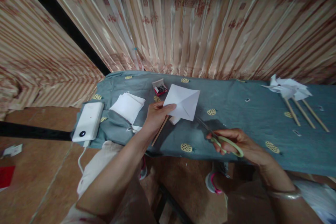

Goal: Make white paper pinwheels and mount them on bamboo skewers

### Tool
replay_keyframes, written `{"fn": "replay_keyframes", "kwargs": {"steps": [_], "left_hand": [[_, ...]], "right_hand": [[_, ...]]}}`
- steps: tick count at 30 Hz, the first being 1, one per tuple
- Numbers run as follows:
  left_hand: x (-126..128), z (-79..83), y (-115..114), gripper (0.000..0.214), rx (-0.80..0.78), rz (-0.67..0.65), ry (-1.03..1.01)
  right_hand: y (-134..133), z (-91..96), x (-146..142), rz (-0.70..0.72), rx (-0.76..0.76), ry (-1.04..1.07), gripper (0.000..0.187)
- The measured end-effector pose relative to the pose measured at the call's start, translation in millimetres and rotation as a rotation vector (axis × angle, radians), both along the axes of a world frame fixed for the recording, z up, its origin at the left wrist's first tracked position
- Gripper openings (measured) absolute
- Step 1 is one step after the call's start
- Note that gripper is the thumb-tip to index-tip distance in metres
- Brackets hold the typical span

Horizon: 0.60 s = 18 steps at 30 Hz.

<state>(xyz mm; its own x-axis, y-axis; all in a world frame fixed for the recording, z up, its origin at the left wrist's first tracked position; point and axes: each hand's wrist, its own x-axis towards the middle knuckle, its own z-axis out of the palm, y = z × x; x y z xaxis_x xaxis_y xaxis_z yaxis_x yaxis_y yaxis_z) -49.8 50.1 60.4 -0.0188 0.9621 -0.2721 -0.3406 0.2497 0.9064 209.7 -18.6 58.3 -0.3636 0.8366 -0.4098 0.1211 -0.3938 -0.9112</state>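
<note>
My left hand [156, 114] grips a white square of paper [182, 99] by its left corner, thumb on top. Crease lines run across the sheet toward its corners. In my right hand [236, 143] is a pair of scissors with light green handles [231, 144], its blades pointing at the paper's lower right corner. Whether the blades touch the paper I cannot tell. Below the sheet a thin wooden stick [159, 132] lies on the cloth, partly hidden by my left hand. A small whitish block [174, 120] shows under the paper's lower edge.
A stack of white paper squares [128, 107] lies at left, near a small red open box [159, 87] of dark bits. A white power bank [88, 121] with a cable sits at the left end. Several paper pinwheels [288, 89] on sticks lie right on the teal cloth [244, 115]. A curtain [170, 24] hangs behind.
</note>
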Motion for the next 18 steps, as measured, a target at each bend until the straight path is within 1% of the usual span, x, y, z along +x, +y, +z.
{"fn": "replay_keyframes", "kwargs": {"steps": [2,4,7,9,11,14,18], "left_hand": [[1,-1.8,-1,0.027,0.007,-0.008,0.004],[3,-5.3,-3,0.025,0.007,-0.034,0.022],[8,-12.8,-7,0.022,0.008,-0.131,0.098],[12,-16.7,-10,0.022,0.006,-0.212,0.16],[15,-18.2,-12,0.02,-0.007,-0.29,0.224],[17,-17.8,-15,0.016,-0.006,-0.345,0.322],[15,-18.8,-17,0.018,0.086,-0.392,0.455]], "right_hand": [[2,3.4,10,-0.053,0.053,-0.001,0.057],[5,2.3,16,-0.198,0.139,0.012,0.056],[10,-3.7,17,-0.441,0.265,0.0,0.052],[13,-6.4,14,-0.512,0.321,-0.032,0.051],[15,-6.5,9,-0.518,0.354,-0.056,0.051],[17,-4.4,1,-0.484,0.357,-0.054,0.051],[18,-5.2,-6,-0.414,0.355,-0.056,0.051]]}}
